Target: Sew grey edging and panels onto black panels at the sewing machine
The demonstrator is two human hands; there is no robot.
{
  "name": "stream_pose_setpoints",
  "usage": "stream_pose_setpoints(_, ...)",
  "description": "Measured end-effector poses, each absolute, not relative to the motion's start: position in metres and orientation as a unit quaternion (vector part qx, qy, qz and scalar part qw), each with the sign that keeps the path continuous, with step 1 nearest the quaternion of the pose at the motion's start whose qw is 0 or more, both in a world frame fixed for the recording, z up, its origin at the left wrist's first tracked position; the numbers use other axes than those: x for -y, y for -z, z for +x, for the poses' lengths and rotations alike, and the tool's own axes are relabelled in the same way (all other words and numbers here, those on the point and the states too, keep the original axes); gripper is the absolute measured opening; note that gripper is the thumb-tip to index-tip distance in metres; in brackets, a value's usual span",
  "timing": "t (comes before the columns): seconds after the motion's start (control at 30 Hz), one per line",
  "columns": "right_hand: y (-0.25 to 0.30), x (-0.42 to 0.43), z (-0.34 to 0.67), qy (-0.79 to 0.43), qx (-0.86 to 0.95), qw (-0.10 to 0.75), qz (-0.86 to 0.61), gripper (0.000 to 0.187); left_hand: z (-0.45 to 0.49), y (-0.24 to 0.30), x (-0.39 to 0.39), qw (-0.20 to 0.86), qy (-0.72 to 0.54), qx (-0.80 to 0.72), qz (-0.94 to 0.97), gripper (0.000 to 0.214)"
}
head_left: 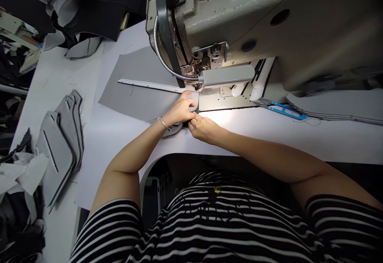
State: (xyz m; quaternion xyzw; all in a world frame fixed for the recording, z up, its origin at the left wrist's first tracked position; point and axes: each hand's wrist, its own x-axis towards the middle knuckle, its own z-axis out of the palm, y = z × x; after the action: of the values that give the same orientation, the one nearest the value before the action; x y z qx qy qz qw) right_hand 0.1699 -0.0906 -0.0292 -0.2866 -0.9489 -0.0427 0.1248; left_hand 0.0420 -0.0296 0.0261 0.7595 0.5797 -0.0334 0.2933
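Observation:
A grey fabric panel [134, 69] lies flat on the white table under the head of a sewing machine [203, 65]. A white strip [149, 85] with a dark edge runs across it toward the needle area. My left hand [181, 110] is on the panel's right end, just in front of the presser foot, its forefinger extended and its other fingers curled on the fabric edge. Touching it, my right hand [205, 128] is closed in a pinch at the near edge, where a small dark piece shows below the fingers. What lies between the fingertips is mostly hidden.
Blue-handled thread snips [283, 108] lie right of the needle plate, beside a grey stitched piece [338, 103]. Stacked grey panels [58, 147] rest on the left table. Dark and light scraps [24, 191] heap at lower left. Black material [98, 8] is piled behind.

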Motion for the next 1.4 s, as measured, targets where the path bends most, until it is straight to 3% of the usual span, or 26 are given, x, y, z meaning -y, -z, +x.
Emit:
stream_pose_setpoints(0.27,0.031,0.092,0.170,0.000,0.947,0.142,-0.287,0.032,0.043,-0.028,0.031,0.291,0.041,-0.577,0.762,0.024)
stream_pose_setpoints(0.5,0.031,0.092,0.170,-0.012,0.953,0.093,-0.288,0.035,0.045,-0.030,0.040,0.268,0.012,-0.573,0.775,0.018)
stream_pose_setpoints(0.73,0.030,0.099,0.172,-0.017,0.958,0.008,-0.286,0.027,0.045,-0.016,0.055,0.237,-0.025,-0.578,0.780,0.018)
stream_pose_setpoints(0.93,0.048,0.102,0.180,0.023,0.949,0.058,-0.308,0.018,0.049,0.005,0.055,0.238,-0.016,-0.592,0.770,0.019)
stream_pose_setpoints(1.17,0.073,0.097,0.171,0.105,0.933,0.190,-0.289,0.016,0.048,0.007,0.058,0.197,-0.022,-0.585,0.787,0.017)
stream_pose_setpoints(1.4,0.083,0.093,0.168,0.126,0.920,0.221,-0.299,0.015,0.052,-0.001,0.062,0.194,-0.003,-0.585,0.788,0.020)
